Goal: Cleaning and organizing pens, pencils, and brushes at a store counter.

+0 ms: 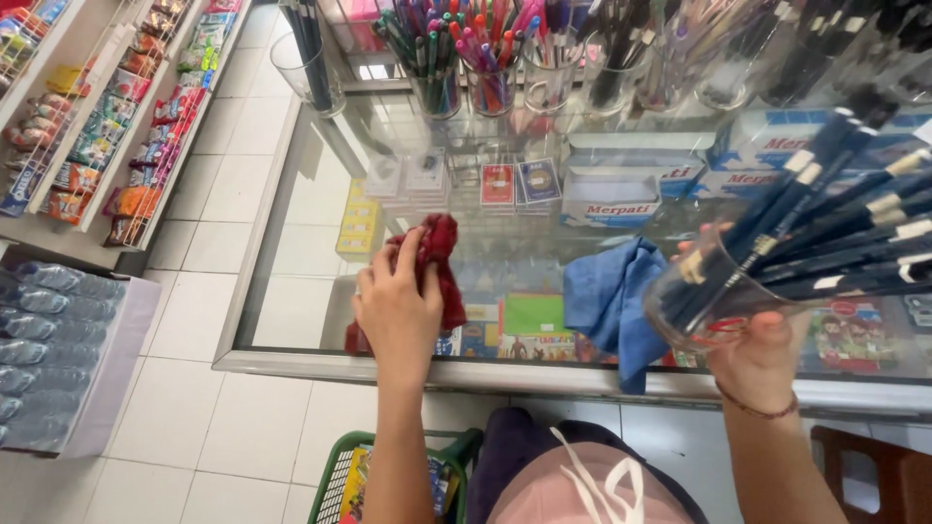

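My left hand (396, 309) presses a dark red cloth (439, 262) flat on the glass countertop (320, 194). My right hand (762, 354) holds a clear glass cup (704, 296) tilted on its side above the counter's near edge. The cup is full of dark blue pencils (835, 209) that point up and to the right. A blue cloth (607, 296) lies crumpled on the glass between my two hands, hanging a little over the front edge.
Several clear cups of pens and pencils (490, 53) line the back of the counter. Card packs (519, 184) and white boxes (610, 194) show under the glass. A snack rack (116, 116) and bottled water (49, 349) stand left. A green basket (340, 480) sits below.
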